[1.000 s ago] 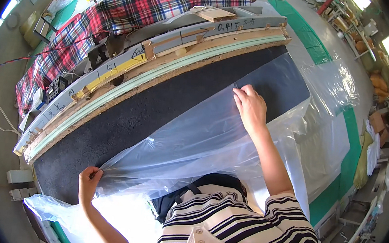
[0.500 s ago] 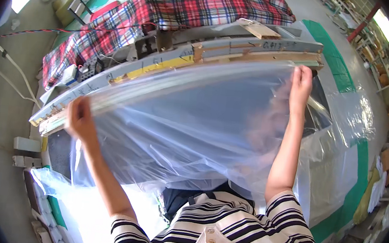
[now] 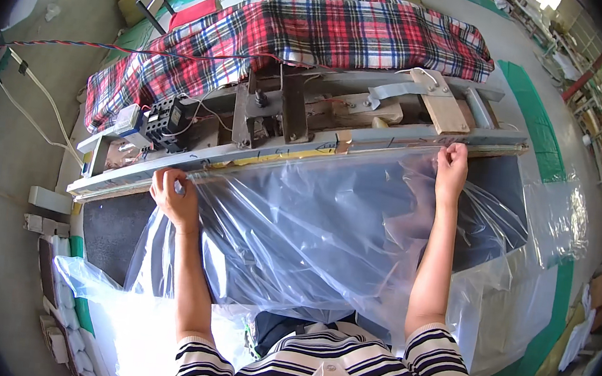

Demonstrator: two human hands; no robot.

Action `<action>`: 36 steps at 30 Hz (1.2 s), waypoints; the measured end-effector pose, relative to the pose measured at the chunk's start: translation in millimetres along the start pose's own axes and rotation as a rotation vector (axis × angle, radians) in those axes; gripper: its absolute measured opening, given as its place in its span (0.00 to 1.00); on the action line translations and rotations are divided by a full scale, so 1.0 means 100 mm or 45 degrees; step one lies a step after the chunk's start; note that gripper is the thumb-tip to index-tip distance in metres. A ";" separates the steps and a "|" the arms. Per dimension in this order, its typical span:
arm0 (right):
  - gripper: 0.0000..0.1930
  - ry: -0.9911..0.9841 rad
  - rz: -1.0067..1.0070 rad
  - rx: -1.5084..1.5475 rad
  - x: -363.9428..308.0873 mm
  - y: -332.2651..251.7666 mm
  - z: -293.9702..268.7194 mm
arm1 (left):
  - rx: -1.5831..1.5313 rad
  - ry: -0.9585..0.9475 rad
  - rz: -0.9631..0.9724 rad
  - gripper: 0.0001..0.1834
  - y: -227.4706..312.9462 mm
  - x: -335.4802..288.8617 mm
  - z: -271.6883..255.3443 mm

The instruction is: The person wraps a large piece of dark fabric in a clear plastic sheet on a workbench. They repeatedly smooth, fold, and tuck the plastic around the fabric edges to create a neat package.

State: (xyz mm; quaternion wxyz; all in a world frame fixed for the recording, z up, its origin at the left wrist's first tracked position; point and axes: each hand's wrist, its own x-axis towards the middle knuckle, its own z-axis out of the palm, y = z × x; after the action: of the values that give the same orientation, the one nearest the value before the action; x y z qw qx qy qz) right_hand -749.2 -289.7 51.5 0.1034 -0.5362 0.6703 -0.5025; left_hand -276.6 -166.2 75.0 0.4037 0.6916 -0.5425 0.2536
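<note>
A clear plastic sheet, likely light, floppy and slippery: best held by the edge.
The left hand pinches it at ten o'clock, the right hand at two.

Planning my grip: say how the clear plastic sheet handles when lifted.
The plastic sheet would probably flop, given its creases; it looks light, thin enough to show the flat black panel beneath; its glossy highlights suggest it may be slippery.
</note>
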 end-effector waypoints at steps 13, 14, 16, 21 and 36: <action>0.05 -0.103 -0.117 0.741 -0.24 -0.58 -0.49 | -0.029 -0.959 -0.255 0.12 -0.46 -0.47 -0.93; 0.05 -0.166 -0.084 0.699 -0.43 -0.69 -0.46 | 0.078 -0.859 -0.307 0.10 -0.58 -0.49 -1.14; 0.03 -0.466 -0.023 0.753 -0.93 -0.88 -0.24 | 0.271 -0.712 -0.434 0.08 -1.06 -0.51 -1.64; 0.05 -0.703 -0.269 0.624 -1.55 -1.26 0.00 | -0.074 -0.795 -0.115 0.30 -0.75 -0.17 -1.60; 0.05 -1.098 -0.422 0.745 -1.03 -1.11 -0.44 | -1.920 -1.728 -0.856 0.10 2.04 -0.37 -0.39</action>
State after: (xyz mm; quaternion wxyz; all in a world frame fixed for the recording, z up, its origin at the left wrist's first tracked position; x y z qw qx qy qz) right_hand -669.2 -171.3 118.4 0.4331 -0.7408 0.3060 -0.4123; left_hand -478.4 -130.8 125.5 0.3901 0.3740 -0.4519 -0.7097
